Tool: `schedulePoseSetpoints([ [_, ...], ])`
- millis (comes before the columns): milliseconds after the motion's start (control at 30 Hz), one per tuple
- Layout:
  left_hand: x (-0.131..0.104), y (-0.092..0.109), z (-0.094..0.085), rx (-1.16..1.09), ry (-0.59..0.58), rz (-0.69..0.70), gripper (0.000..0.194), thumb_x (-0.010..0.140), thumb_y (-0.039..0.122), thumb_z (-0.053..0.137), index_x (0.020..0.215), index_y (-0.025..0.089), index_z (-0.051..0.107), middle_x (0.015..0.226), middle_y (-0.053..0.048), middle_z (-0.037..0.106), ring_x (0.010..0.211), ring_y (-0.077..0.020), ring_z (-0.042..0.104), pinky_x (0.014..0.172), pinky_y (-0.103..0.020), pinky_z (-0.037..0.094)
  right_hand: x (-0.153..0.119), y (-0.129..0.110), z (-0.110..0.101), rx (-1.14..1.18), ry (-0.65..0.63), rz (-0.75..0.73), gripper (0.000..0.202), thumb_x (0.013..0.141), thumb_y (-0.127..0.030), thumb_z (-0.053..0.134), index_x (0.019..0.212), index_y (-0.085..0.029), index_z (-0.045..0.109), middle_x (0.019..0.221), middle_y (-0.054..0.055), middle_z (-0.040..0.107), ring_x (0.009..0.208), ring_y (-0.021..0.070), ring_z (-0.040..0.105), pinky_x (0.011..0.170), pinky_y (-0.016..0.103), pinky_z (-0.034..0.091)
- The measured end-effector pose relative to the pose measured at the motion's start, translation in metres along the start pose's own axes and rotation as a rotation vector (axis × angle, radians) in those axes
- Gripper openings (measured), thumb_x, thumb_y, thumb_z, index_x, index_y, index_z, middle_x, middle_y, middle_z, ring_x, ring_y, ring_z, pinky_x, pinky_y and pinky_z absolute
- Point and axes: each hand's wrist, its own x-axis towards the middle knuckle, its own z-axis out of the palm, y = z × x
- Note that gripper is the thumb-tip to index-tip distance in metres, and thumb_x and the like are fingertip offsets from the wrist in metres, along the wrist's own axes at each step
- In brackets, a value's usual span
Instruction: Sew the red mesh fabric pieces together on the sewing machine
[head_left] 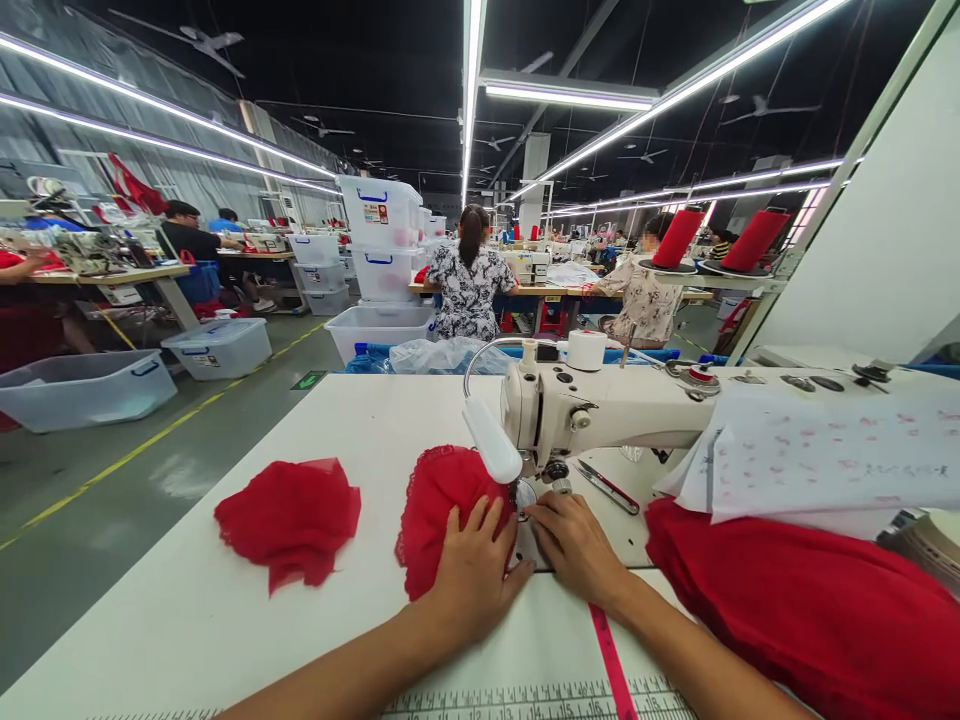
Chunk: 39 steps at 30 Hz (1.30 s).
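Observation:
A white sewing machine (615,405) stands on the white table, a small white lamp (491,440) bent down beside its needle. Red lace-edged fabric (435,510) lies left of the needle area. My left hand (476,565) rests flat on that fabric with its fingers spread. Close to the presser foot, my right hand (574,540) has its fingers bent and together at the machine plate; what they hold, if anything, is hidden. A second red fabric piece (292,520) lies farther left on the table.
Red-handled snips (609,487) lie behind my right hand. A red fabric pile (810,600) and marked paper (832,450) are at the right. A pink strip (611,660) crosses the ruler (517,705) in front. Plastic bins (382,320) and seated people are beyond.

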Motion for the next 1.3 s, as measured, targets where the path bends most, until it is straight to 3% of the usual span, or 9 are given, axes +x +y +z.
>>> schedulePoseSetpoints([
  [233, 0.005, 0.001, -0.009, 0.015, -0.042, 0.006, 0.053, 0.087, 0.044, 0.040, 0.126, 0.009, 0.047, 0.133, -0.021, 0.042, 0.125, -0.0367, 0.033, 0.097, -0.064, 0.025, 0.000, 0.001, -0.002, -0.003, -0.001, -0.012, 0.026, 0.084, -0.010, 0.040, 0.096, -0.017, 0.062, 0.085, 0.007, 0.059, 0.077, 0.0182, 0.053, 0.071, 0.032, 0.041],
  [500, -0.025, -0.052, -0.027, -0.017, 0.077, 0.373, 0.035, 0.087, 0.026, 0.043, 0.120, 0.016, 0.051, 0.132, -0.010, 0.047, 0.129, -0.0283, 0.030, 0.103, -0.059, 0.020, -0.001, -0.006, -0.005, 0.030, -0.035, -0.046, 0.024, 0.083, -0.007, 0.041, 0.091, -0.017, 0.061, 0.080, 0.005, 0.058, 0.077, 0.0177, 0.052, 0.072, 0.032, 0.038],
  [700, -0.033, -0.050, -0.022, 0.012, -0.016, 0.478, 0.045, 0.087, 0.034, 0.044, 0.127, 0.014, 0.042, 0.135, -0.012, 0.043, 0.127, -0.0312, 0.033, 0.100, -0.060, 0.025, -0.001, -0.012, -0.006, 0.052, -0.046, -0.112, 0.024, 0.085, -0.009, 0.039, 0.095, -0.017, 0.060, 0.080, 0.006, 0.057, 0.075, 0.0178, 0.051, 0.069, 0.032, 0.038],
  [800, -0.031, -0.052, -0.019, 0.020, 0.101, 0.379, 0.046, 0.089, 0.037, 0.040, 0.127, 0.013, 0.043, 0.134, -0.014, 0.044, 0.125, -0.0311, 0.036, 0.100, -0.057, 0.027, -0.001, -0.012, -0.006, 0.027, -0.032, -0.116, 0.026, 0.085, -0.008, 0.038, 0.098, -0.016, 0.059, 0.083, 0.008, 0.057, 0.077, 0.0184, 0.050, 0.069, 0.033, 0.039],
  [900, -0.023, -0.065, -0.024, 0.000, 0.266, 0.026, 0.043, 0.089, 0.035, 0.035, 0.123, 0.012, 0.046, 0.128, -0.015, 0.049, 0.119, -0.0273, 0.044, 0.097, -0.046, 0.037, -0.001, -0.014, -0.007, 0.011, -0.039, -0.143, 0.026, 0.084, -0.006, 0.038, 0.098, -0.015, 0.059, 0.088, 0.009, 0.058, 0.080, 0.0189, 0.050, 0.070, 0.034, 0.040],
  [1000, -0.012, -0.078, -0.035, 0.057, 0.175, -0.291, 0.046, 0.087, 0.041, 0.037, 0.118, 0.008, 0.049, 0.112, -0.016, 0.057, 0.104, -0.0286, 0.053, 0.087, -0.042, 0.043, 0.000, -0.020, -0.008, -0.015, -0.051, -0.191, 0.028, 0.085, -0.009, 0.039, 0.105, -0.015, 0.057, 0.099, 0.011, 0.059, 0.085, 0.0205, 0.051, 0.073, 0.036, 0.041],
  [1133, -0.001, -0.072, -0.042, 0.186, -0.059, -0.330, 0.047, 0.078, 0.053, 0.049, 0.099, 0.012, 0.057, 0.100, -0.014, 0.059, 0.092, -0.0303, 0.055, 0.077, -0.042, 0.044, 0.000, -0.029, -0.009, -0.053, -0.172, -0.269, 0.032, 0.086, -0.024, 0.046, 0.118, -0.018, 0.051, 0.122, 0.009, 0.053, 0.106, 0.0261, 0.045, 0.089, 0.046, 0.036],
  [1233, 0.000, -0.060, -0.038, 0.237, -0.067, -0.297, 0.038, 0.077, 0.048, 0.052, 0.095, 0.015, 0.057, 0.100, -0.013, 0.058, 0.093, -0.0292, 0.054, 0.076, -0.039, 0.043, -0.002, -0.032, -0.009, -0.041, -0.277, -0.317, 0.036, 0.085, -0.034, 0.050, 0.118, -0.019, 0.051, 0.124, 0.007, 0.053, 0.114, 0.0251, 0.042, 0.101, 0.048, 0.026],
  [1300, -0.002, -0.057, -0.036, 0.252, -0.045, -0.272, 0.034, 0.078, 0.045, 0.051, 0.094, 0.016, 0.056, 0.098, -0.012, 0.059, 0.090, -0.0287, 0.055, 0.073, -0.039, 0.044, -0.003, -0.031, -0.010, -0.004, -0.266, -0.304, 0.029, 0.084, -0.032, 0.052, 0.109, -0.018, 0.056, 0.117, 0.007, 0.058, 0.109, 0.0232, 0.046, 0.101, 0.047, 0.027],
])
